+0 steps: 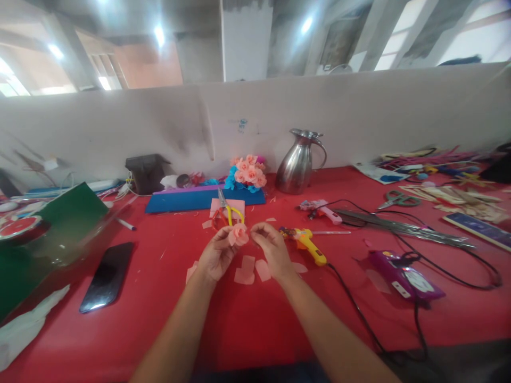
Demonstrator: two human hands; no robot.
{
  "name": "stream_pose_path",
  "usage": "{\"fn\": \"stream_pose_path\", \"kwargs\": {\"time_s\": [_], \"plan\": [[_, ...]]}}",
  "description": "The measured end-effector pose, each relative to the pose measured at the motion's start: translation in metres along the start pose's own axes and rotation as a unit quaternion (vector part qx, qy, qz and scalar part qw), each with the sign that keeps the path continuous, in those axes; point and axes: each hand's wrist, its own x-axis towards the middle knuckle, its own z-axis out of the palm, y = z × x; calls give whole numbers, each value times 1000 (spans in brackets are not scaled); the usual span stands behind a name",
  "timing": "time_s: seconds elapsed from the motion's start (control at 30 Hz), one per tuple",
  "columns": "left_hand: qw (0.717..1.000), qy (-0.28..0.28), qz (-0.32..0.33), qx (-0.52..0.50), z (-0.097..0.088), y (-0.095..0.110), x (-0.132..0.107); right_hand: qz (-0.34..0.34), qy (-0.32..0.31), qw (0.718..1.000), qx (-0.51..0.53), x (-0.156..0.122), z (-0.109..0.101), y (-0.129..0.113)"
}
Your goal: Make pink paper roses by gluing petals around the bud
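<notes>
1. A pink flower [238, 234] is grasped between the fingertips of the left hand [215, 258], above the red counter [247, 324].
2. The right hand [275, 250] is held just beside the flower, at 3 o'clock, with fingertips pinched; whether anything is gripped cannot be told.
3. With the flower taken as clock centre, scissors [227, 206] are noted close by at 11 o'clock.
4. Loose pink pieces [247, 270] are found at 6 o'clock.
5. A yellow glue gun [312, 247] is seen at 3 o'clock, beyond the right hand.
6. A flower bunch [250, 173] is observed at 12 o'clock; a metal jug [295, 165] is sited at 1 o'clock.
</notes>
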Motion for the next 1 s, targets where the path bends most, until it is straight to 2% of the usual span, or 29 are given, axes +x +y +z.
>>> {"fn": "stream_pose_path", "kwargs": {"time_s": [0.23,0.6,0.83,1.0], "plan": [[999,-23,-34,13,2,1,-3,0,-54,999,10,-3,4,-3],[995,-65,-70,18,3,1,-5,7,-48,999,17,-3,2,-4],[996,-48,-76,-19,3,2,-5,26,-57,997,36,-2,2,-2],[993,-47,-103,-31,2,4,-6,2,-45,998,35,-5,0,-6]]}}
